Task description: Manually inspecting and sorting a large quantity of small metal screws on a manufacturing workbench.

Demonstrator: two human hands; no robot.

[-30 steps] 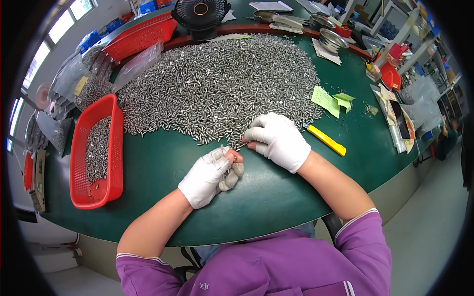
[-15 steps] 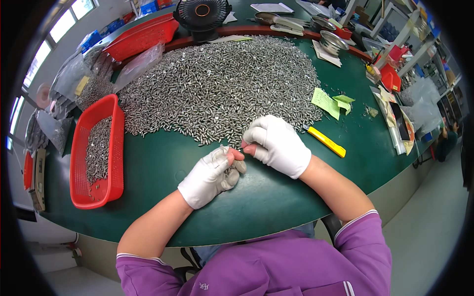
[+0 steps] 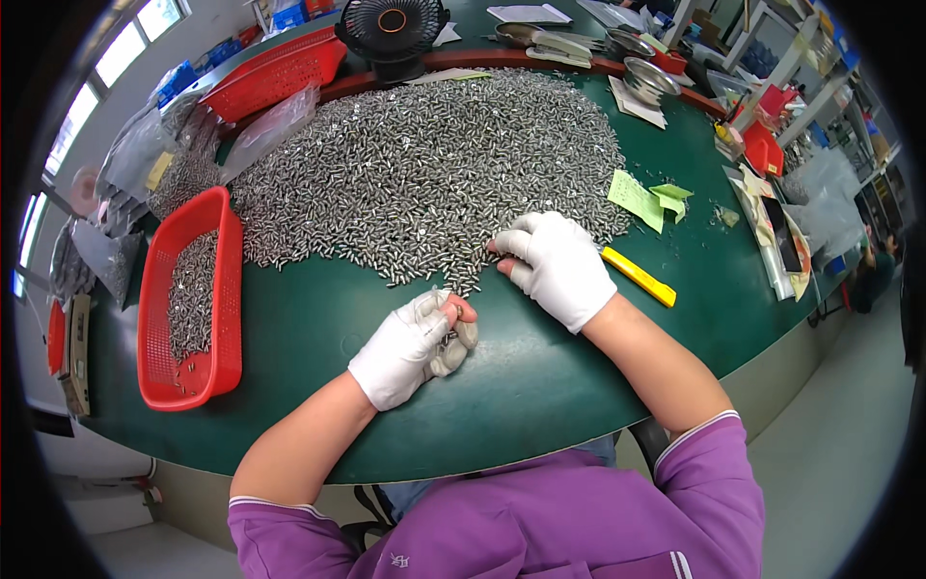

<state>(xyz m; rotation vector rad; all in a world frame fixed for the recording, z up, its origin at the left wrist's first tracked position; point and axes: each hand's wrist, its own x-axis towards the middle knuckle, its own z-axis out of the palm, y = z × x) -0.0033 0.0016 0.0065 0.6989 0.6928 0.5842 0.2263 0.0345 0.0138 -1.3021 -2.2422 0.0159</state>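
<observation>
- Since half a second ago, our right hand (image 3: pixel 558 268) has drawn away from our left hand (image 3: pixel 410 349), shifting right and farther out to the near edge of the pile of metal pins (image 3: pixel 415 169); our left hand has hardly moved.
- We see the left hand curled, thumb and forefinger closed together, gripping small metal pins (image 3: pixel 449 338) in its fingers.
- We see the right thumb and forefinger bent and slightly apart; we cannot tell whether they hold a pin.
- Beyond both hands, we have the pile spread wide over the green table (image 3: pixel 550 405).
- Just right of our right hand lies a yellow utility knife (image 3: pixel 639 277), with green paper slips (image 3: pixel 637 198) farther out.
- On the left, we have a red plastic basket (image 3: pixel 228 318) partly filled with pins.
- At the far side stand a black fan (image 3: pixel 395 69) and a metal bowl (image 3: pixel 648 83).
</observation>
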